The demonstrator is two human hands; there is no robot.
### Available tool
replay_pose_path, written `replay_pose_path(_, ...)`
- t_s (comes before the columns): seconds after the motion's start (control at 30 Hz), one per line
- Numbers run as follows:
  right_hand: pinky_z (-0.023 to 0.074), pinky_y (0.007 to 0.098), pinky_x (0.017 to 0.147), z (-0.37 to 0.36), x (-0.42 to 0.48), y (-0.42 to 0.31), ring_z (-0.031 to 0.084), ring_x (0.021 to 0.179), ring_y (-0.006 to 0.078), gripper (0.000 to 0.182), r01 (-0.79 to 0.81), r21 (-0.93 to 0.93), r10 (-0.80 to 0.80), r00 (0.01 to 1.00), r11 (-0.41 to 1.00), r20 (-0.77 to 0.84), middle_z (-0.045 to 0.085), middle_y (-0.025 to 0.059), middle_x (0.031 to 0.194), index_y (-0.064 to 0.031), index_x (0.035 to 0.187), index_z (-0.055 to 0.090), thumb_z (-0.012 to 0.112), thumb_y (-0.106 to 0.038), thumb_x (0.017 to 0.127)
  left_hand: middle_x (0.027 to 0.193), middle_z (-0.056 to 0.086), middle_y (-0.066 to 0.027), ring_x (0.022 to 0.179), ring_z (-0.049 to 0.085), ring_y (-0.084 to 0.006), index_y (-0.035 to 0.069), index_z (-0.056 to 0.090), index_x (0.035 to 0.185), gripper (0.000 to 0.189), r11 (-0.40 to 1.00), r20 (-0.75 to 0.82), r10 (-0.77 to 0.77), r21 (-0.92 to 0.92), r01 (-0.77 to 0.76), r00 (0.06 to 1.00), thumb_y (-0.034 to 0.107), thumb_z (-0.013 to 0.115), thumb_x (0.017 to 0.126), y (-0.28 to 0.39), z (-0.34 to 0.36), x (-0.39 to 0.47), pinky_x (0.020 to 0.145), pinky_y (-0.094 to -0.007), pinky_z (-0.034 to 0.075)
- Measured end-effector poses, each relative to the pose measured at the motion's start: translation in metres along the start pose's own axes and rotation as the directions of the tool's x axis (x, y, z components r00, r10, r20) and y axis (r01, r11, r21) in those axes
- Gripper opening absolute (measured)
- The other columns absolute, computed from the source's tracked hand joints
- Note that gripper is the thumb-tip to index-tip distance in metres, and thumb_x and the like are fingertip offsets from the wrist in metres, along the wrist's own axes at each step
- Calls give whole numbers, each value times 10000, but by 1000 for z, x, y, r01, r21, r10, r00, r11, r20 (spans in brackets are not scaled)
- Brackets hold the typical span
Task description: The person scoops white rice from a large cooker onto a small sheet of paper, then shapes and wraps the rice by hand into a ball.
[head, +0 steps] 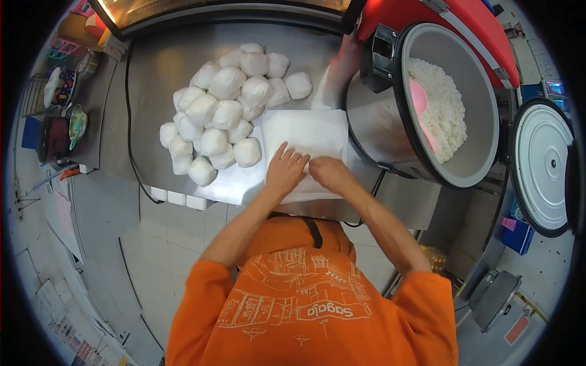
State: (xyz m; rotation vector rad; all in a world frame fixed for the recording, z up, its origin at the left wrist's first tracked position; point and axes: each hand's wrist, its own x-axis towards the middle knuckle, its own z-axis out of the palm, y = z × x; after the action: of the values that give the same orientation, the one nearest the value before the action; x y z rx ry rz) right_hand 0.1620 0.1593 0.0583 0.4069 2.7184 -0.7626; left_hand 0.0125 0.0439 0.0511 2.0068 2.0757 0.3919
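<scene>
Both hands are over a stack of white wrapping paper sheets (306,130) at the front of the steel table. My left hand (286,171) lies palm down on the paper, its fingers stretched out and slightly apart. Close beside it, my right hand (332,174) has its fingers curled down against the paper; whether they pinch a sheet is hidden. To the left is a heap of white paper-wrapped bundles (226,114), partly piled on one another. On the right, a large rice cooker (375,123) stands uncovered, with cooked white rice (446,105) and a pink rice paddle (421,103) inside.
A lit glass display case (229,16) borders the table's (155,59) back. A black cable (129,114) runs down the left side. The cooker's lid (545,164) hangs out to the right, and a red cooler box (480,32) sits behind the cooker.
</scene>
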Motion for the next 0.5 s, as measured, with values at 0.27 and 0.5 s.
replay_pose_path(0.27, 496, 390, 929, 71, -58, -43, 578, 1080, 335, 292, -39, -238, -114, 797, 970, -593, 607, 168, 1112, 57, 1046, 619, 571, -95, 801, 1016, 617, -110, 969, 584, -300, 60, 625, 998, 298, 983, -36, 61, -171, -66, 997, 75, 640, 701, -41, -27, -60, 855, -417, 473)
replay_pose_path(0.5, 480, 425, 913, 112, -72, -12, 580, 1035, 343, 223, -170, 100, 196, 769, 980, -608, 601, 170, 1077, 2, 1007, 613, 665, -118, 826, 1033, 577, -134, 979, 577, -318, 63, 568, 1056, 291, 953, -15, 67, -294, -69, 998, 155, 668, 799, -16, 50, -77, 816, -401, 486)
